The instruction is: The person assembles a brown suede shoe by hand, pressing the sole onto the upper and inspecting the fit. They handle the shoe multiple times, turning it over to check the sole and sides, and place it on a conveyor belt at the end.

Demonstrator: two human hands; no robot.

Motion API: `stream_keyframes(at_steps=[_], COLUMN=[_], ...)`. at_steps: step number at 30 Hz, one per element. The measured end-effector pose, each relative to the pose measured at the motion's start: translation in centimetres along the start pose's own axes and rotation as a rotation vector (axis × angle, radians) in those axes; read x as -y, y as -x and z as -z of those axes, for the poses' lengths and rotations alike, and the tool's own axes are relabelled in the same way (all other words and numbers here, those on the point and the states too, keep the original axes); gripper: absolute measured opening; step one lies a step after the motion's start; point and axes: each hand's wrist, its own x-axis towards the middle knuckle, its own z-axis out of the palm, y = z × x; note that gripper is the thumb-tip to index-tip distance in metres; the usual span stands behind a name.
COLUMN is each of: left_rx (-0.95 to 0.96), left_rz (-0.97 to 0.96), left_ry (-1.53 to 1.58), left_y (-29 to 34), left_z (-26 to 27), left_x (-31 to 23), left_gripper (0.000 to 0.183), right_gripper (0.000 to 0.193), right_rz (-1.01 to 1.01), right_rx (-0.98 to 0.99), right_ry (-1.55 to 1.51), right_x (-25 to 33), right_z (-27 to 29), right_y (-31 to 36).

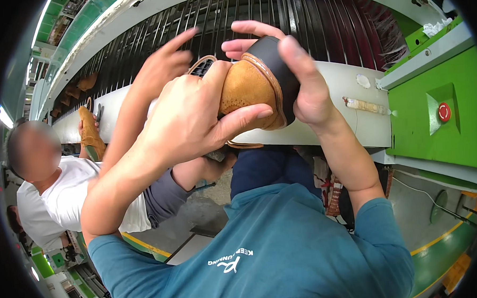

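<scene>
Here, the left hand (181, 114) grips a tan suede shoe (249, 87) above the bench (365, 122). The right hand (311, 90) spreads wide around the black piece (270, 57) against it.

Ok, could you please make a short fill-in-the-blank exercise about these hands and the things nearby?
1. The left hand rests its outstretched ____ against the tan shoe.
2. The right hand is around a piece coloured ____.
3. The round button on the green panel is coloured ____.

Missing words: thumb; black; red.
</scene>
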Motion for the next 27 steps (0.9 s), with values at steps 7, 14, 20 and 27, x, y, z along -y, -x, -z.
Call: stream_keyframes(at_steps=[7, 14, 20, 27], left_rx=[0.048, 0.071, 0.095, 0.093], left_rz=[0.079, 0.055, 0.074, 0.047], left_ry=[0.1, 0.069, 0.073, 0.09], left_y=[0.7, 0.1, -0.3, -0.6], left_z=[0.1, 0.1, 0.4, 0.5], left_x=[0.1, -1.7, -1.9, -1.4], left_gripper=[0.07, 0.072, 0.072, 0.072], right_gripper=[0.05, 0.058, 0.057, 0.049], right_rz=[-0.077, 0.028, 0.055, -0.02], right_rx=[-0.107, -0.002, -0.055, -0.084], right_ry=[-0.581, 0.014, -0.015, -0.155], right_x=[-1.6, 0.1, -0.1, 0.1], right_z=[3.0, 0.9, 0.4, 1.6], right_y=[-0.8, 1.2, 0.8, 0.3])
